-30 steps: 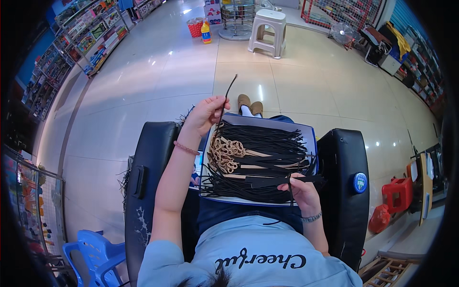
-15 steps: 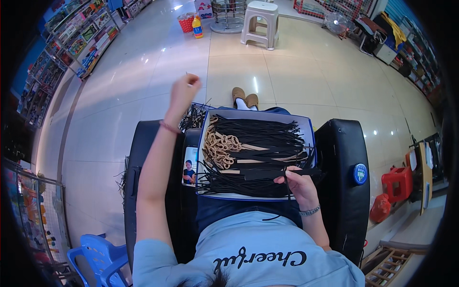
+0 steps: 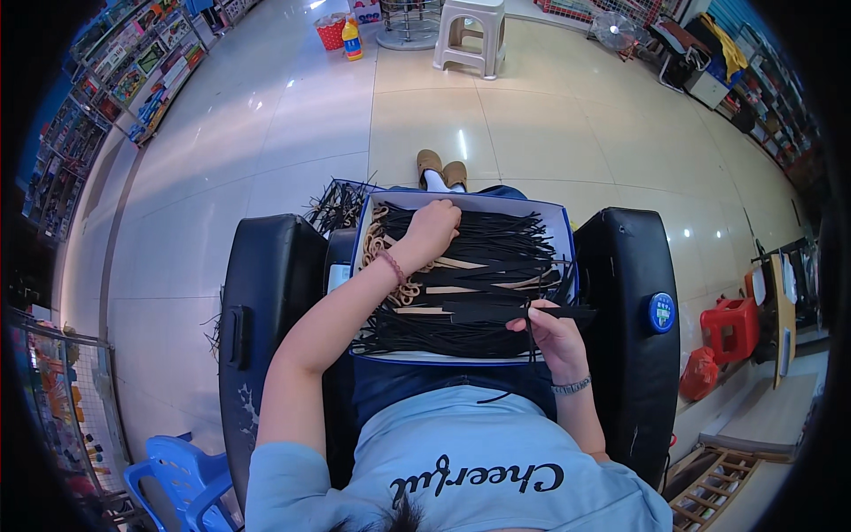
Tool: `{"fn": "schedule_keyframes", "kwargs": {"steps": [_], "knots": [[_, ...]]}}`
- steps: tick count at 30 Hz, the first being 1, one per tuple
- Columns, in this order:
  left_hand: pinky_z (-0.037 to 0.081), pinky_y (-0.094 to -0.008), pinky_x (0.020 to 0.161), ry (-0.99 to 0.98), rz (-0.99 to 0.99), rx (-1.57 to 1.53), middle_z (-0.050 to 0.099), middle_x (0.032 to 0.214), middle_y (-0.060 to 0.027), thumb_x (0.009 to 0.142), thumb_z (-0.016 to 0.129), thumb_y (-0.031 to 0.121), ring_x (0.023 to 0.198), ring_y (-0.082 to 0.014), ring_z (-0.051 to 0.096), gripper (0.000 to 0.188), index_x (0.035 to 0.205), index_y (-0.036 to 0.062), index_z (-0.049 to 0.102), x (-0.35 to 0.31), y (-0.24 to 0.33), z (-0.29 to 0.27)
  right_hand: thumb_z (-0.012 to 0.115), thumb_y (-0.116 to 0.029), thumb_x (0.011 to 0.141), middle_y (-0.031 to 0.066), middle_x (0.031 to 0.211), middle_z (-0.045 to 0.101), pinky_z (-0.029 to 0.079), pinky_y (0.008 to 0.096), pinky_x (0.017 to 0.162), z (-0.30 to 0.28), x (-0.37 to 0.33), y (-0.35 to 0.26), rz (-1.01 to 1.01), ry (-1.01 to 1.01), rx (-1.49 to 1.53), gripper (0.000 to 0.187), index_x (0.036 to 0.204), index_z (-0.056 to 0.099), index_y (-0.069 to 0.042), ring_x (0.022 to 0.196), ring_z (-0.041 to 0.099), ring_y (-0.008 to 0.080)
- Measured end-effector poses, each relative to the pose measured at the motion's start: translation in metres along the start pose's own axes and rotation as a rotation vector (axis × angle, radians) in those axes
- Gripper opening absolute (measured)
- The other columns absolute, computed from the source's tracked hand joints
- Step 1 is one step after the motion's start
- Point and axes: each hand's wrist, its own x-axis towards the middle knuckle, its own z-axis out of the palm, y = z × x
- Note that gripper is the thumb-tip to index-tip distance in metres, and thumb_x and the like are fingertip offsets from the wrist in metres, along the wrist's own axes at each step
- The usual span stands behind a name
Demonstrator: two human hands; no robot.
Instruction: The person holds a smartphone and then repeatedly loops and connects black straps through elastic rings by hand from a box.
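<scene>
On my lap rests a shallow white box with blue edges (image 3: 567, 232), filled with bundles of thin black cords (image 3: 505, 232). A heap of beige knotted loops (image 3: 370, 253) lies along its left side, partly hidden by my left forearm. My left hand (image 3: 432, 230) reaches over the far left part of the cords, palm down with fingers curled; what its fingertips pinch is hidden. My right hand (image 3: 554, 335), at the near right of the box, is closed on a flat black strip (image 3: 487, 313) held crosswise above the cords. A thin black cord hangs down beside the thumb.
Black padded armrests (image 3: 628, 266) flank me, the right one carrying a round blue lid (image 3: 661, 312). More black cord pieces (image 3: 339, 206) lie beyond the box's left corner. A phone (image 3: 339, 276) is mostly covered by my left arm. A plastic stool (image 3: 471, 40) stands ahead.
My left hand has come down from above the floor area at the far left to the cords in the box. My right hand keeps its hold on the black strip.
</scene>
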Motion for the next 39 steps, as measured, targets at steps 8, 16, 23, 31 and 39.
{"fn": "schedule_keyframes", "kwargs": {"steps": [8, 16, 23, 31, 39], "knots": [[0.048, -0.0322, 0.072, -0.124, -0.188, -0.219, 0.061, 0.079, -0.0085, 0.075, 0.065, 0.007, 0.078, -0.0212, 0.060, 0.008, 0.078, 0.0033, 0.058, 0.011, 0.003, -0.028, 0.056, -0.009, 0.086, 0.0136, 0.079, 0.067, 0.048, 0.0327, 0.084, 0.003, 0.001, 0.003, -0.004, 0.014, 0.017, 0.013, 0.095, 0.058, -0.001, 0.083, 0.066, 0.0231], [0.048, -0.0235, 0.070, -0.119, -0.429, -1.383, 0.063, 0.083, -0.0042, 0.084, 0.059, 0.008, 0.079, -0.0133, 0.061, 0.013, 0.095, 0.0010, 0.057, -0.004, 0.009, -0.101, 0.057, -0.009, 0.086, 0.0139, 0.079, 0.067, 0.049, 0.0327, 0.083, 0.001, 0.002, 0.004, -0.002, -0.012, 0.004, 0.013, 0.095, 0.058, -0.001, 0.081, 0.066, 0.0228], [0.045, -0.0212, 0.062, -0.021, -0.574, -1.797, 0.060, 0.080, -0.0025, 0.090, 0.053, 0.010, 0.067, -0.0091, 0.055, 0.012, 0.098, 0.0016, 0.057, -0.050, 0.047, -0.104, 0.058, -0.008, 0.084, 0.0135, 0.078, 0.067, 0.050, 0.0313, 0.079, 0.007, 0.004, 0.005, 0.000, 0.000, -0.073, 0.011, 0.092, 0.059, 0.000, 0.079, 0.066, 0.0212], [0.040, -0.0196, 0.056, -0.046, -0.495, -2.110, 0.056, 0.078, -0.0012, 0.093, 0.051, 0.015, 0.062, -0.0075, 0.049, 0.014, 0.095, 0.0031, 0.057, -0.091, 0.045, -0.076, 0.061, -0.003, 0.081, 0.0134, 0.079, 0.067, 0.051, 0.0270, 0.074, 0.018, 0.011, 0.002, -0.052, 0.101, -0.250, 0.011, 0.092, 0.060, 0.001, 0.075, 0.066, 0.0185], [0.041, -0.0204, 0.060, 0.022, -0.579, -2.128, 0.052, 0.079, -0.0019, 0.093, 0.050, 0.014, 0.066, -0.0086, 0.047, 0.013, 0.099, 0.0032, 0.053, -0.093, 0.076, -0.074, 0.060, -0.003, 0.083, 0.0113, 0.082, 0.066, 0.051, 0.0239, 0.072, 0.029, 0.028, 0.017, -0.184, 0.102, -0.358, 0.012, 0.093, 0.059, 0.003, 0.076, 0.066, 0.0169]]}}
